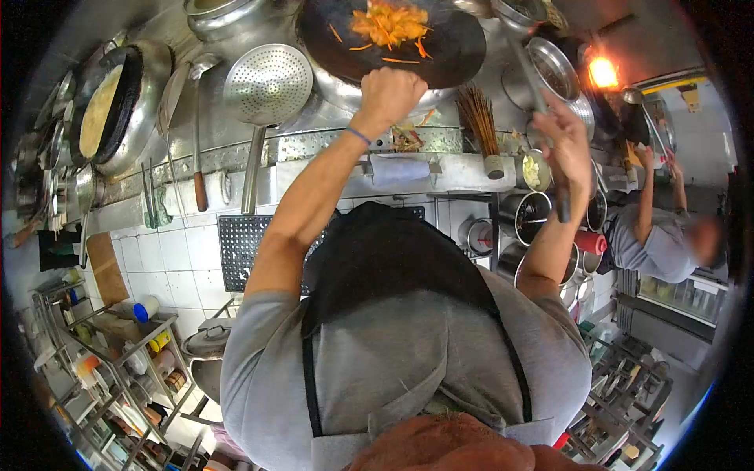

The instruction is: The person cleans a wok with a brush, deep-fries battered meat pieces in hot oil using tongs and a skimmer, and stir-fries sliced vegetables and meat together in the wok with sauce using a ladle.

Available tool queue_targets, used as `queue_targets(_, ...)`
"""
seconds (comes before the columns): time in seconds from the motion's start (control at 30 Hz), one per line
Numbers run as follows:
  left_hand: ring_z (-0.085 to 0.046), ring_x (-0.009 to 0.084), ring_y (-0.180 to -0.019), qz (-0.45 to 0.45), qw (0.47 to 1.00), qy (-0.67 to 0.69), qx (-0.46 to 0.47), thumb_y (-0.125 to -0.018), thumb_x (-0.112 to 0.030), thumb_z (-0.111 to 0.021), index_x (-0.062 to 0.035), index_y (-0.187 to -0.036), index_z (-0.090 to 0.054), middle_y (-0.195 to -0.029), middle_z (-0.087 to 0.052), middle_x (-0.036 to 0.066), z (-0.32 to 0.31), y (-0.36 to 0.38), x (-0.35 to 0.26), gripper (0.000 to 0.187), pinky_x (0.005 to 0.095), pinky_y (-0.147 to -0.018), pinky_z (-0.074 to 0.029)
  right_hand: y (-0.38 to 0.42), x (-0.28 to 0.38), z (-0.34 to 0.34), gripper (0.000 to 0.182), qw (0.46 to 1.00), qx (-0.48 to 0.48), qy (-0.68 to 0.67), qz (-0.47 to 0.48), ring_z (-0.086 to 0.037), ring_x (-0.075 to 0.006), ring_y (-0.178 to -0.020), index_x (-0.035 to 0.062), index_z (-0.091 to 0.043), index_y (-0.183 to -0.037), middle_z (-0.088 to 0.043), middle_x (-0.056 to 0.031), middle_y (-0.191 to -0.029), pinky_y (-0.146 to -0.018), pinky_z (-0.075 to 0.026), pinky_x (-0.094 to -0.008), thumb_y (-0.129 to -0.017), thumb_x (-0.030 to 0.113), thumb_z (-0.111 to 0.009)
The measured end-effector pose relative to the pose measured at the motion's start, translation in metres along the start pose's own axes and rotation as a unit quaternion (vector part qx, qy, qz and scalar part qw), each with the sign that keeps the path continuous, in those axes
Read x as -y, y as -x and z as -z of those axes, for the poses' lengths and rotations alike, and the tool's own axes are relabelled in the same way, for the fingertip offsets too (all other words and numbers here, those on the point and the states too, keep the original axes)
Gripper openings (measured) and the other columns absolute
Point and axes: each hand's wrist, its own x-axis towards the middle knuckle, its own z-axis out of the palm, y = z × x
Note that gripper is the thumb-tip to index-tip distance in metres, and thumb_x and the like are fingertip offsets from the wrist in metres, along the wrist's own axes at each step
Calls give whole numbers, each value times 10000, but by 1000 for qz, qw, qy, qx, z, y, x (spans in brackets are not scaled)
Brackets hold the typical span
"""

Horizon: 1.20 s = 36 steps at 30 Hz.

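My left hand (390, 96) is closed in a fist at the near rim of a dark wok (463, 49), which holds orange shredded food (389, 25). My right hand (564, 137) is raised at the right, its fingers wrapped round the handle of a long metal utensil (525, 64), whose far end reaches up toward the bowls. A bamboo brush (477, 118) stands between my hands, below the wok. Near my right hand is a small container of pale chopped food (532, 170).
A perforated strainer (269, 82) and ladles lie on the steel counter at left, beside another wok (145, 110). Metal pots (525, 210) stand at right. Farther right, a co-worker (652, 228) is near a flame (603, 72). Shelves stand low on both sides.
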Motion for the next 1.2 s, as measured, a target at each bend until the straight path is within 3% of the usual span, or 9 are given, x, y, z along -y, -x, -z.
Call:
queue_targets(0.27,-650,371,-596,-49,997,41,36,-801,-287,-613,-106,-663,-715,-638,-653,159,63,23,-33,250,464,-561,-524,-3,-19,-73,526,996,-15,52,78,-551,-94,-539,14,-509,-1373,-687,-83,-858,-478,-431,-260,-886,102,-689)
queue_targets(0.33,-655,361,-605,-42,999,17,7,-804,-282,-609,-101,-646,-708,-634,-652,156,50,7,-18,259,464,-560,-524,-20,-52,-71,461,945,-78,223,225,-622,-165,-593,41,-601,-1268,-703,-146,-833,-556,-499,-323,-854,186,-743)
queue_targets(0.37,-652,365,-596,-39,999,11,18,-815,-297,-603,-96,-640,-701,-632,-650,157,41,5,-11,284,466,-560,-529,-26,-54,-55,376,950,-9,294,107,-653,-208,-630,29,-654,-1170,-689,-195,-803,-605,-511,-354,-848,202,-741)
queue_targets(0.43,-644,374,-576,-34,999,0,41,-835,-328,-591,-84,-628,-687,-629,-646,159,30,4,-2,334,471,-559,-539,-35,-73,-22,326,925,-22,355,131,-685,-258,-682,14,-674,-1108,-676,-221,-766,-636,-514,-365,-858,220,-715)
queue_targets(0.5,-640,379,-567,-32,996,-12,77,-848,-342,-578,-103,-643,-697,-609,-634,160,57,21,-22,337,470,-559,-540,-22,-32,6,357,924,18,376,62,-697,-333,-814,31,-662,-1151,-688,-232,-865,-723,-524,-403,-866,243,-693)
queue_targets(0.6,-630,356,-535,-70,996,15,48,-837,-326,-580,-97,-608,-671,-575,-614,151,84,24,-44,337,464,-533,-525,-2,13,15,378,882,70,458,88,-638,-393,-1019,149,-634,-1255,-677,-207,-1066,-863,-495,-460,-884,217,-659)
queue_targets(0.87,-655,376,-608,-32,999,0,11,-809,-311,-590,-96,-635,-711,-633,-652,166,16,-13,-8,303,483,-593,-537,-74,-5,-54,429,829,41,547,104,-643,-392,-1023,239,-589,-1330,-677,-212,-1069,-887,-504,-465,-903,226,-631)
queue_targets(1.03,-653,385,-600,-18,998,4,65,-802,-307,-606,-114,-658,-730,-639,-656,172,10,60,-9,271,487,-588,-537,-76,-6,-73,427,877,-45,475,61,-650,-407,-990,247,-594,-1326,-671,-208,-1112,-870,-524,-473,-902,257,-636)
queue_targets(1.2,-641,380,-565,-26,999,0,-19,-795,-302,-623,-108,-623,-703,-618,-646,157,12,14,2,272,479,-536,-515,-42,-64,-36,402,932,-82,331,125,-675,-357,-1000,150,-623,-1291,-682,-210,-1100,-858,-530,-426,-893,199,-662)
